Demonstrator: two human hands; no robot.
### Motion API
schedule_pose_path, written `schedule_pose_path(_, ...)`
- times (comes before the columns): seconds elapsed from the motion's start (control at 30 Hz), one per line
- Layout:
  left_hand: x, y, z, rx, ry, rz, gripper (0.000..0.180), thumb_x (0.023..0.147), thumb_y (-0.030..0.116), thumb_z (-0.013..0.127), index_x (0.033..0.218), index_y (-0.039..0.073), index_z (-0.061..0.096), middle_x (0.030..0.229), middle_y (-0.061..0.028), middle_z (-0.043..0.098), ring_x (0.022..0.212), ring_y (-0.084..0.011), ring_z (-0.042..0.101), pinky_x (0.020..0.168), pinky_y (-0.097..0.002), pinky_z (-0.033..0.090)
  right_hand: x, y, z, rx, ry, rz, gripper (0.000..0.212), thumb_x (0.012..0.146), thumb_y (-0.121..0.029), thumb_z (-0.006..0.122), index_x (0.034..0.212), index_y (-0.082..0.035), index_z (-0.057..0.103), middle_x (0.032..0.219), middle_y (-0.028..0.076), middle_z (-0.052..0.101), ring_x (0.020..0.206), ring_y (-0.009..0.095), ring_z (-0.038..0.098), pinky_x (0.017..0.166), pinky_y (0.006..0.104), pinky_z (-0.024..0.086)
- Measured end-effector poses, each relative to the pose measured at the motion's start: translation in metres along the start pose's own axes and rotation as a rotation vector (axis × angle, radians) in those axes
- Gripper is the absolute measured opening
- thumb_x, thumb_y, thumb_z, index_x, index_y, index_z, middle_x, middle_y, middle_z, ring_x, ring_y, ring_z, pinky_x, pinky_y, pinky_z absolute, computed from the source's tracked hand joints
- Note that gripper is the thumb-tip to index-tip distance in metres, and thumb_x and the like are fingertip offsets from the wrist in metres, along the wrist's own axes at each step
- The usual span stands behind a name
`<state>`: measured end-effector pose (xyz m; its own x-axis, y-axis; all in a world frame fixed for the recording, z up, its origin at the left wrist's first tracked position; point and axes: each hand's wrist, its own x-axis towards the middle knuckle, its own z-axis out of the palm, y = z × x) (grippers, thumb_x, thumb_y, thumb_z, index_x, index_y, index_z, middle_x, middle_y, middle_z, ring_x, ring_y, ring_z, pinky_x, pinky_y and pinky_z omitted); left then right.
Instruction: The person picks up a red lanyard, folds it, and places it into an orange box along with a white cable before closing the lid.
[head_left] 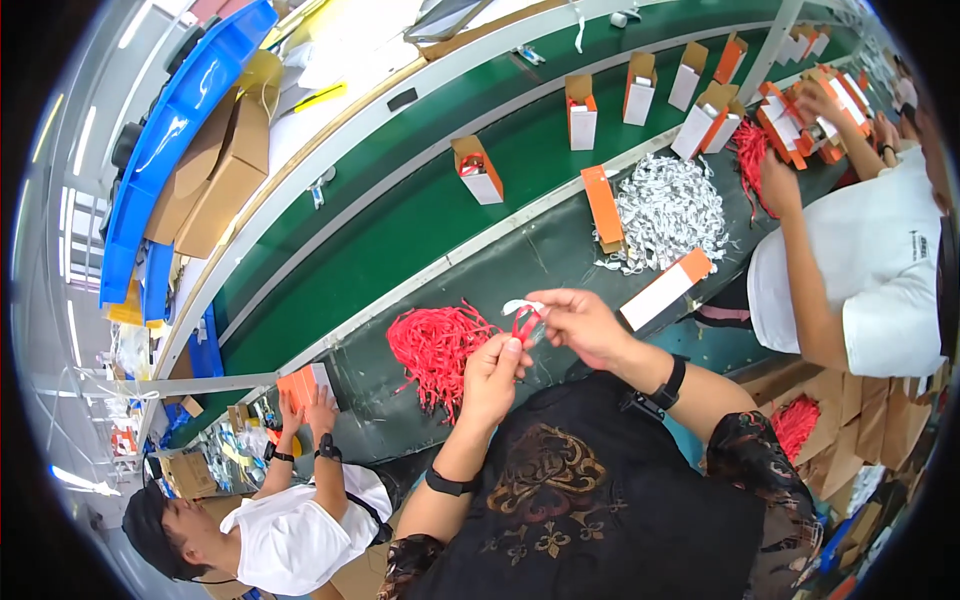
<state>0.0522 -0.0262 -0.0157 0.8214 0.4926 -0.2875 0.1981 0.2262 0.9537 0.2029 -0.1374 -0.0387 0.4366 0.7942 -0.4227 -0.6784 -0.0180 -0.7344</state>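
In front of my chest, my left hand (493, 375) pinches a red strap (527, 326) between thumb and fingers. The strap bends into a loop between my hands. My right hand (585, 325) has its fingertips closed on a small white piece (516, 306) at the loop's top; how the two are joined is too small to tell. Left of my hands lies a heap of red straps (430, 345) on the dark worktop. A heap of small white pieces (672, 212) lies farther off to the right.
An orange box (601, 208) and an orange-and-white box (667, 288) flank the white heap. Several open boxes stand on the green conveyor (380, 205) beyond a pale rail. One co-worker (290, 535) handles an orange box at left; another person (850, 270) works at right.
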Motion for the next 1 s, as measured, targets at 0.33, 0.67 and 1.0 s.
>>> schedule_pose_path(0.33, -0.005, 0.000, -0.003, -0.022, 0.069, 0.016, 0.025, 0.103, 0.023, 0.053, 0.097, 0.003, 0.068, 0.074, 0.0023, 0.059, 0.064, -0.0054, 0.049, 0.059, -0.0208, 0.040, -0.022, -0.008, 0.029, -0.082, -0.154, -0.088, 0.016, 0.096, -0.015, 0.063, 0.106, -0.003, 0.064, 0.087, 0.000, 0.065, 0.070, 0.005, 0.057, 0.061, 0.0192, 0.046)
schedule_pose_path(0.67, -0.027, 0.013, -0.025, -0.042, -0.167, -0.140, 0.023, 0.102, 0.022, 0.053, 0.109, 0.003, 0.065, 0.079, 0.0016, 0.061, 0.064, -0.0052, 0.050, 0.059, -0.0206, 0.041, -0.027, -0.014, 0.021, 0.274, -0.341, -0.019, 0.009, 0.095, -0.010, 0.066, 0.100, -0.004, 0.063, 0.085, 0.001, 0.066, 0.065, 0.006, 0.057, 0.058, 0.0202, 0.046)
schedule_pose_path(1.0, -0.038, 0.012, -0.008, -0.108, 0.016, 0.073, 0.016, 0.098, 0.012, 0.061, 0.111, 0.003, 0.059, 0.092, -0.0064, 0.069, 0.080, -0.0096, 0.063, 0.069, -0.0241, 0.052, -0.028, -0.017, 0.049, -1.121, 0.044, -0.873, 0.010, 0.087, -0.009, 0.072, 0.087, -0.002, 0.065, 0.080, 0.002, 0.068, 0.069, 0.008, 0.064, 0.063, 0.0275, 0.052)
